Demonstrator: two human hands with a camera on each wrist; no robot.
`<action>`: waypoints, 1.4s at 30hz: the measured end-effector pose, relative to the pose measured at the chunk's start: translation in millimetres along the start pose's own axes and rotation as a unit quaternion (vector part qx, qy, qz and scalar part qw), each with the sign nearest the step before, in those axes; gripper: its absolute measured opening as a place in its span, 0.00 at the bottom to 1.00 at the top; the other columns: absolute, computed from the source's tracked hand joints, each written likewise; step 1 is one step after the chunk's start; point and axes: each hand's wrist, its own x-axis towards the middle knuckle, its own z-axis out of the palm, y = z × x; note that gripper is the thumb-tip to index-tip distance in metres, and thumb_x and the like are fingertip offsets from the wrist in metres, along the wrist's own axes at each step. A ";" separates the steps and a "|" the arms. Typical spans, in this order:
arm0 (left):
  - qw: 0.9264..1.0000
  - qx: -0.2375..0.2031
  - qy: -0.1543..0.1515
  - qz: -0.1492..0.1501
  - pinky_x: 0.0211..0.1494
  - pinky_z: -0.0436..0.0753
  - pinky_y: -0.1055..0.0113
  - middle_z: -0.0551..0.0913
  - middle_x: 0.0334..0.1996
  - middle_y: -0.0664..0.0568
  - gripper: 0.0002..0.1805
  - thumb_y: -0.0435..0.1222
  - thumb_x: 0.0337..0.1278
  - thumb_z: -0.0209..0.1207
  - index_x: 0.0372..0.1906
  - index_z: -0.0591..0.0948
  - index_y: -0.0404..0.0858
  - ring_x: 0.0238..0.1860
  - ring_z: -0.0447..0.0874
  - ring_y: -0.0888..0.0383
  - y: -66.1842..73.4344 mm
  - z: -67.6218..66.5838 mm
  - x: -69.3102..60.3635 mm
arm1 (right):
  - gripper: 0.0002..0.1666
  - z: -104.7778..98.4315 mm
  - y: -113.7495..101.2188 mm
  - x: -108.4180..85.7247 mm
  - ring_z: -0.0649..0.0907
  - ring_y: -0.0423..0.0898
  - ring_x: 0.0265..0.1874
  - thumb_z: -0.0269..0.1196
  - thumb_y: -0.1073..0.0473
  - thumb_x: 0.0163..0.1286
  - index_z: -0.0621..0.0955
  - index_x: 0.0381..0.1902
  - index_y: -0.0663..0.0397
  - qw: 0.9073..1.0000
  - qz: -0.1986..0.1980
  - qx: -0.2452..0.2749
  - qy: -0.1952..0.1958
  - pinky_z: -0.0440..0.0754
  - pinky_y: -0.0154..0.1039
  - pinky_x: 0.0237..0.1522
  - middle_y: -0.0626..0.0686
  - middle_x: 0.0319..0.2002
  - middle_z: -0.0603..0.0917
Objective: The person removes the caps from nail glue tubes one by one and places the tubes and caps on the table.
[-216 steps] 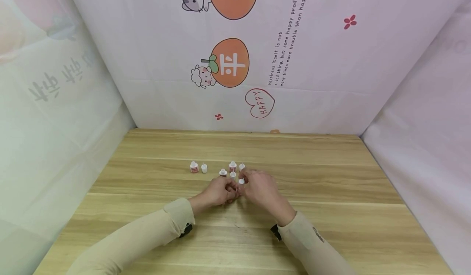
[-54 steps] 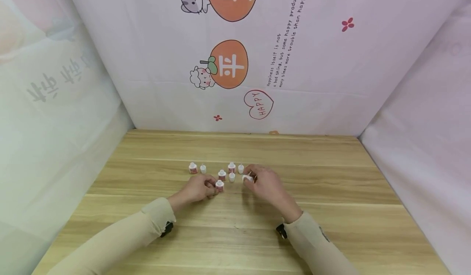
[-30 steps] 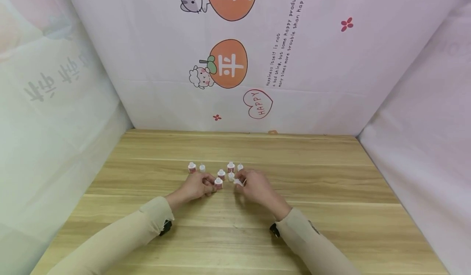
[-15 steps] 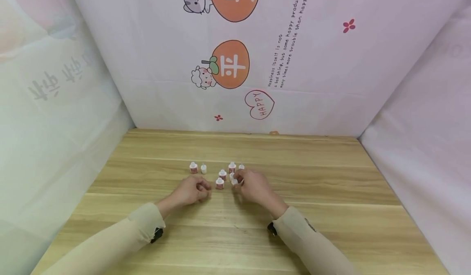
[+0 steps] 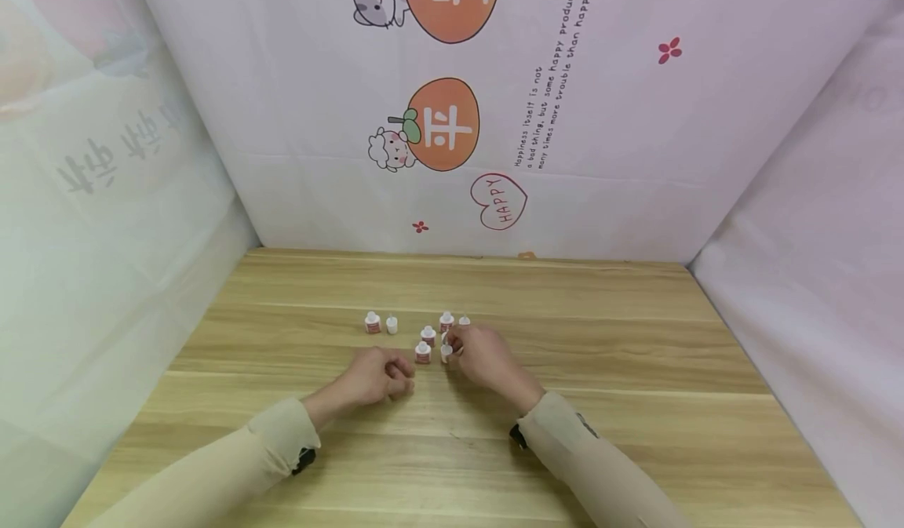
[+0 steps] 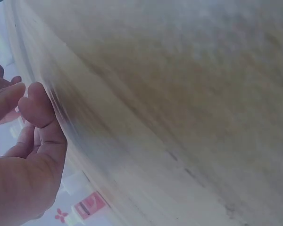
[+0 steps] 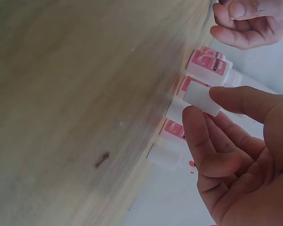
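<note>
My right hand pinches a small white bottle cap between thumb and index finger. In the head view that cap is low over the table or on it, just right of the nearest bottle, a small white bottle with a red label and no cap. My left hand is to the left of this bottle, fingers loosely bent, holding nothing. Further uncapped bottles stand behind: one close by, another farther back. A second cap is partly hidden by the right hand's fingers.
To the left stand another uncapped bottle and a cap with a thin stem pointing up. One more cap is behind the right hand. Printed white cloth walls the wooden table at back and sides.
Earlier, both hands were together at the nearest bottle and cap. My left hand has since let go of the bottle and drawn back. My right hand has carried the cap left beside that bottle.
</note>
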 end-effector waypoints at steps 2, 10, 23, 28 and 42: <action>1.000 -0.002 -0.007 0.008 0.27 0.83 0.66 0.85 0.27 0.51 0.09 0.30 0.52 0.68 0.40 0.85 0.33 0.26 0.80 0.61 1.6 1.8 -1.4 | 0.06 0.6 0.4 0.1 0.85 0.42 0.36 0.71 0.60 0.60 0.84 0.36 0.48 1.000 0.001 -0.001 -0.003 0.81 0.40 0.41 0.45 0.34 0.89; 0.999 0.007 -0.025 0.046 0.25 0.82 0.69 0.85 0.27 0.51 0.08 0.28 0.53 0.65 0.39 0.84 0.31 0.25 0.79 0.63 3.8 7.8 -2.8 | 0.08 0.7 1.9 -0.2 0.84 0.43 0.34 0.72 0.58 0.60 0.83 0.34 0.50 1.000 0.006 -0.007 -0.010 0.80 0.41 0.41 0.48 0.33 0.88; 0.998 0.023 -0.029 0.046 0.25 0.80 0.71 0.85 0.29 0.52 0.07 0.30 0.55 0.67 0.39 0.85 0.33 0.27 0.80 0.63 8.0 8.5 -4.3 | 0.09 0.9 4.5 -1.4 0.84 0.45 0.35 0.73 0.57 0.60 0.83 0.35 0.50 1.000 0.014 0.004 -0.015 0.80 0.43 0.43 0.47 0.33 0.89; 0.997 0.037 -0.029 0.055 0.25 0.79 0.73 0.86 0.30 0.51 0.06 0.28 0.54 0.65 0.38 0.85 0.34 0.27 0.80 0.64 7.3 7.1 -5.0 | 0.09 0.6 6.8 -3.3 0.85 0.45 0.36 0.73 0.58 0.59 0.84 0.36 0.51 1.000 0.009 0.005 -0.010 0.81 0.43 0.44 0.48 0.34 0.89; 0.998 0.041 -0.030 0.038 0.27 0.79 0.71 0.85 0.28 0.53 0.02 0.32 0.57 0.66 0.34 0.85 0.38 0.27 0.82 0.59 10.8 0.8 -9.1 | 0.05 -5.9 13.8 -21.1 0.85 0.46 0.36 0.71 0.60 0.61 0.85 0.34 0.52 0.999 0.038 0.024 -0.026 0.83 0.45 0.42 0.50 0.34 0.88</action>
